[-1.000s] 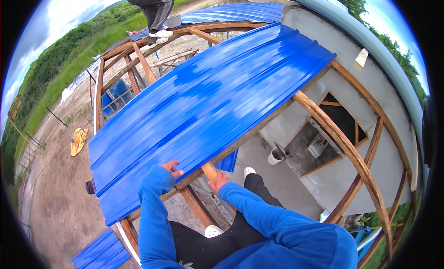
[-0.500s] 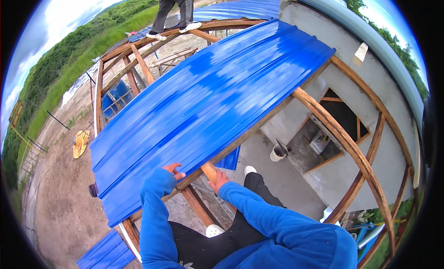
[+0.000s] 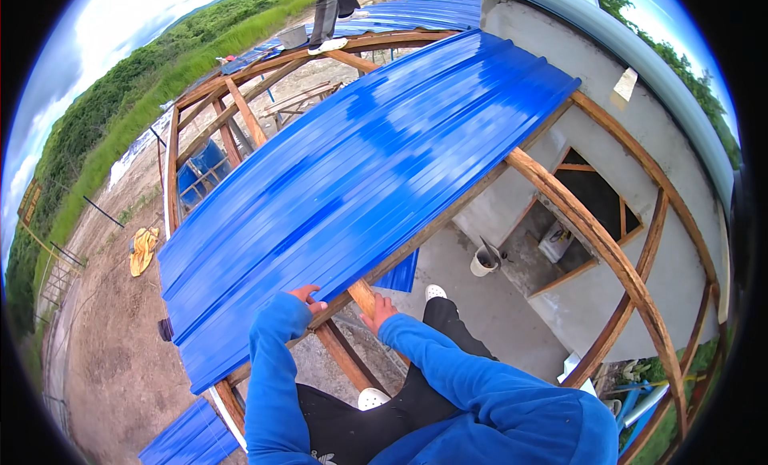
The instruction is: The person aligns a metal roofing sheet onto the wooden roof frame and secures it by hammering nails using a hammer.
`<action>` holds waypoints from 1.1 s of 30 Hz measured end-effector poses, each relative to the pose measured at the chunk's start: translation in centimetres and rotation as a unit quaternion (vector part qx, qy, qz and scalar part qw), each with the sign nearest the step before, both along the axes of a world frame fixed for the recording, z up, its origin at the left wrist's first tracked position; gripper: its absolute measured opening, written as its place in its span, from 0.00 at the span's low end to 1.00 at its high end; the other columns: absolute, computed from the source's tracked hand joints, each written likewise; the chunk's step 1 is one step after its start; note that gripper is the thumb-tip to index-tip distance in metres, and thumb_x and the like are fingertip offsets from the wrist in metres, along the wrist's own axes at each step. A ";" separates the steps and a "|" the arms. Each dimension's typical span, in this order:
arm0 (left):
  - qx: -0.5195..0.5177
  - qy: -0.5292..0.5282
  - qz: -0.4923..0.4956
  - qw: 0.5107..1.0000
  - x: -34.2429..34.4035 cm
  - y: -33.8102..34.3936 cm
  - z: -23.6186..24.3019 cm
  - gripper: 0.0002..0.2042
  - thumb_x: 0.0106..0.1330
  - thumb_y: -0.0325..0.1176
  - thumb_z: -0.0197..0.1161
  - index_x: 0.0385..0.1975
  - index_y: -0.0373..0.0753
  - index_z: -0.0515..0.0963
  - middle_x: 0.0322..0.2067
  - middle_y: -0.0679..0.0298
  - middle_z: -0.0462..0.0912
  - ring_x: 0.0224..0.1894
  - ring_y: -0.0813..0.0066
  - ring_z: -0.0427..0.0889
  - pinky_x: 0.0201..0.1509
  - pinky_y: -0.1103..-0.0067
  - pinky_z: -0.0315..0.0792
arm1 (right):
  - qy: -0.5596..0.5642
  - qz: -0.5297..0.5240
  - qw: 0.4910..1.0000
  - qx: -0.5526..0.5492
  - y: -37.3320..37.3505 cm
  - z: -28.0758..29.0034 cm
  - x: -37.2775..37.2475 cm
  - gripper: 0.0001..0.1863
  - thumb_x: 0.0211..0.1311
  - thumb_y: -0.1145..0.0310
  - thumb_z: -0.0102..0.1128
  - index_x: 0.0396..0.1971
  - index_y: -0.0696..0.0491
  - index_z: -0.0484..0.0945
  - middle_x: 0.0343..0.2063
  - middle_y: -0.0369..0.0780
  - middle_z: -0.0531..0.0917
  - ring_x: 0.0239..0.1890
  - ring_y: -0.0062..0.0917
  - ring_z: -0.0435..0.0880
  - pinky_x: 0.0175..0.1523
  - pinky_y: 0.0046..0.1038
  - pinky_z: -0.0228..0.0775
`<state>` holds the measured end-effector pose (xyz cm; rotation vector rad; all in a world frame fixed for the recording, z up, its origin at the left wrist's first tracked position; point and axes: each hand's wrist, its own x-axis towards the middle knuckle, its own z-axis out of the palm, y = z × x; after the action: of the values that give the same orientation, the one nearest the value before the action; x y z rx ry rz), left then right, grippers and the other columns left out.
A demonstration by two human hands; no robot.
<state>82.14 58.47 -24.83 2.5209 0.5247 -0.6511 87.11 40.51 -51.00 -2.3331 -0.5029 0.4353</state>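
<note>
A long blue corrugated roofing sheet [image 3: 352, 177] slopes across the curved wooden frame in front of me. At its near edge rests my left hand [image 3: 308, 297], thumb and fingers apart, touching the sheet beside the wooden purlin [image 3: 448, 223] that runs under that edge. To the right of it, my right hand [image 3: 381, 311] is closed round a short stretch of wooden rafter [image 3: 362, 294] that emerges from below the sheet. The undersides of both hands are hidden. My legs straddle the open framing, with white clogs [image 3: 372, 399] showing beneath.
Bare curved rafters [image 3: 592, 217] span the gap on my right, above a concrete floor [image 3: 504, 305] well below. A bucket [image 3: 484, 262] stands down there. A grey wall [image 3: 536, 45] borders the roof's far right. Another person's legs [image 3: 326, 17] are on the far frame near a grey bucket [image 3: 293, 38].
On the far frame, the other person has stepped to the right, leaving the grey bucket in fuller view. My hands keep their places on the sheet's edge and the rafter.
</note>
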 end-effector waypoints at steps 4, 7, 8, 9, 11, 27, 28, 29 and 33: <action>0.010 0.004 -0.008 1.000 0.0 0.0 -0.6 0.26 0.63 0.51 0.57 0.59 0.49 0.68 0.47 0.64 0.80 0.46 0.63 0.80 0.51 0.71 0.72 | 0.004 -0.002 1.000 0.006 0.0 -0.2 0.0 0.43 0.54 0.49 0.61 0.61 0.57 0.51 0.49 0.55 0.66 0.42 0.56 0.75 0.48 0.49 0.70; 0.001 0.008 -0.011 1.000 0.2 -0.1 -0.9 0.26 0.63 0.51 0.57 0.59 0.48 0.68 0.47 0.64 0.80 0.46 0.64 0.79 0.51 0.71 0.72 | -0.003 -0.005 1.000 0.014 -0.1 -0.9 0.1 0.42 0.54 0.49 0.61 0.61 0.57 0.51 0.49 0.55 0.66 0.43 0.56 0.75 0.47 0.49 0.70; 0.001 0.004 -0.012 1.000 0.3 -0.3 -0.9 0.26 0.63 0.50 0.58 0.59 0.47 0.68 0.46 0.63 0.80 0.46 0.62 0.79 0.52 0.70 0.71 | -0.010 -0.006 1.000 0.020 -0.2 -1.1 0.2 0.42 0.54 0.49 0.61 0.61 0.57 0.51 0.49 0.55 0.66 0.43 0.56 0.75 0.47 0.49 0.70; 0.003 0.001 -0.010 1.000 0.2 -0.3 -0.9 0.26 0.62 0.49 0.59 0.58 0.46 0.68 0.46 0.61 0.81 0.47 0.61 0.79 0.53 0.68 0.71 | -0.009 -0.005 1.000 0.020 -0.1 -1.0 0.1 0.42 0.54 0.49 0.61 0.61 0.57 0.51 0.49 0.55 0.66 0.43 0.56 0.75 0.47 0.49 0.70; -0.001 -0.001 -0.008 1.000 0.0 -0.1 -1.2 0.26 0.62 0.49 0.59 0.58 0.46 0.68 0.45 0.61 0.81 0.47 0.61 0.79 0.52 0.68 0.71 | -0.003 -0.004 1.000 0.019 0.0 -0.6 -0.1 0.42 0.54 0.50 0.61 0.61 0.57 0.51 0.49 0.56 0.66 0.43 0.56 0.75 0.47 0.49 0.69; -0.008 0.023 -0.025 0.999 0.6 -0.6 -1.7 0.26 0.64 0.48 0.57 0.61 0.46 0.66 0.48 0.63 0.79 0.49 0.63 0.78 0.54 0.70 0.70 | -0.027 -0.038 0.998 0.044 -1.3 1.5 0.8 0.40 0.56 0.51 0.60 0.61 0.58 0.55 0.52 0.56 0.65 0.52 0.52 0.70 0.56 0.46 0.64; -0.006 0.022 -0.023 0.999 0.4 -0.3 -1.8 0.26 0.64 0.48 0.57 0.61 0.46 0.66 0.48 0.63 0.79 0.49 0.63 0.78 0.54 0.70 0.70 | -0.133 -0.093 0.981 0.103 -1.5 2.1 1.9 0.38 0.57 0.52 0.59 0.61 0.58 0.56 0.53 0.55 0.65 0.54 0.51 0.68 0.58 0.45 0.61; 0.009 0.029 -0.019 0.999 0.2 0.0 -2.1 0.26 0.64 0.48 0.57 0.60 0.46 0.66 0.48 0.63 0.79 0.49 0.63 0.78 0.54 0.69 0.70 | -0.237 -0.146 0.947 0.161 -1.7 2.7 3.3 0.37 0.58 0.53 0.59 0.60 0.59 0.58 0.55 0.55 0.64 0.57 0.49 0.66 0.61 0.45 0.58; 0.034 0.019 0.005 0.999 0.0 0.6 -2.5 0.25 0.64 0.48 0.57 0.60 0.47 0.66 0.48 0.63 0.79 0.49 0.62 0.78 0.55 0.69 0.70 | -0.344 -0.238 0.903 0.095 -5.0 7.5 13.4 0.40 0.57 0.53 0.59 0.62 0.61 0.56 0.61 0.55 0.58 0.64 0.50 0.56 0.66 0.45 0.50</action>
<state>82.16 59.07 -27.29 2.5711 0.5826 -0.6903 100.51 35.49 -43.53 -2.2639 -0.2487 -0.6640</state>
